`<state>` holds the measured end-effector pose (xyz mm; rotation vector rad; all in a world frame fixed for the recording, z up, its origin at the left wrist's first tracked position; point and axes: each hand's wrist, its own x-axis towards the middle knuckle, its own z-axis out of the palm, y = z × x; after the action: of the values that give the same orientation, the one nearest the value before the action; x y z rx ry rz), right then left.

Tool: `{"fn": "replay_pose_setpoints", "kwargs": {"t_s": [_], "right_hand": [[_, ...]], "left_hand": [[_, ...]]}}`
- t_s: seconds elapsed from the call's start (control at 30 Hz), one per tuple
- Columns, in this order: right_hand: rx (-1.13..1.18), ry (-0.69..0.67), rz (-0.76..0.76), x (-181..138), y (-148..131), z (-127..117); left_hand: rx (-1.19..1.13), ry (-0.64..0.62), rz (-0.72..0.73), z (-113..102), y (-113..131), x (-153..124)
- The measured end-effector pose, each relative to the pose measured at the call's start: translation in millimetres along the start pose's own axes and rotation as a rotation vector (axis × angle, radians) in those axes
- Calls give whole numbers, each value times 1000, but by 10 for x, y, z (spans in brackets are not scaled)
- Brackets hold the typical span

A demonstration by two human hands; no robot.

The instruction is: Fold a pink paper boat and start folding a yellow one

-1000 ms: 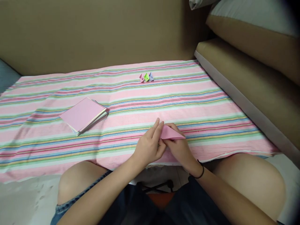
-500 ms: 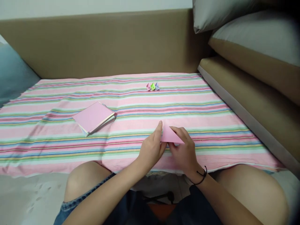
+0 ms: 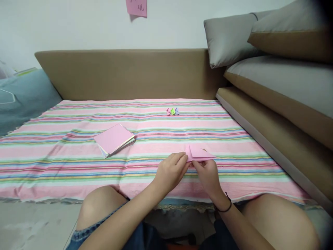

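A folded piece of pink paper (image 3: 201, 152) is held between my two hands, just above the striped cloth. My left hand (image 3: 172, 170) pinches its left end, fingers curled over the paper. At the lower edge, my right hand (image 3: 208, 175) grips it with thumb and fingers; some fingertips are hidden behind the paper. Farther off stand three small folded paper pieces side by side: a pink one (image 3: 168, 111), a green one (image 3: 172, 111) and a bluish-purple one (image 3: 177, 111). To the left lies a stack of paper sheets (image 3: 114, 139) with pink on top.
The striped cloth (image 3: 85, 173) covers the seat in front of my knees. A brown backrest (image 3: 130, 74) runs along the back. Grey and brown cushions (image 3: 281, 80) are piled at the right, and a blue cushion (image 3: 33, 93) sits at the left. A pink note (image 3: 137, 7) hangs on the wall.
The view has tilted up, showing more wall. The pink paper has turned from a plain triangle to a flatter shape with a visible flap. My left fingers have curled over its end.
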<state>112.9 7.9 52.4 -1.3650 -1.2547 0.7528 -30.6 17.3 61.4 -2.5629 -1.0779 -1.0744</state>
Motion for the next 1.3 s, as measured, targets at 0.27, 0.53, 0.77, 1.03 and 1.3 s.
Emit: {"fn": "replay_pose_setpoints", "kwargs": {"t_s": [0.27, 0.53, 0.77, 1.03, 1.3], "right_hand": [[38, -46, 8, -15, 11, 6], [154, 29, -99, -39, -54, -16], [-210, 96, -406, -165, -199, 22], [-196, 7, -355, -105, -176, -45], [321, -387, -49, 170, -49, -182]], "left_hand": [[14, 61, 67, -47, -53, -12], [144, 182, 241, -146, -9, 18], [-276, 75, -300, -170, 83, 92], [-624, 53, -331, -132, -74, 169], [-1072, -39, -519, -32, -283, 124]]}}
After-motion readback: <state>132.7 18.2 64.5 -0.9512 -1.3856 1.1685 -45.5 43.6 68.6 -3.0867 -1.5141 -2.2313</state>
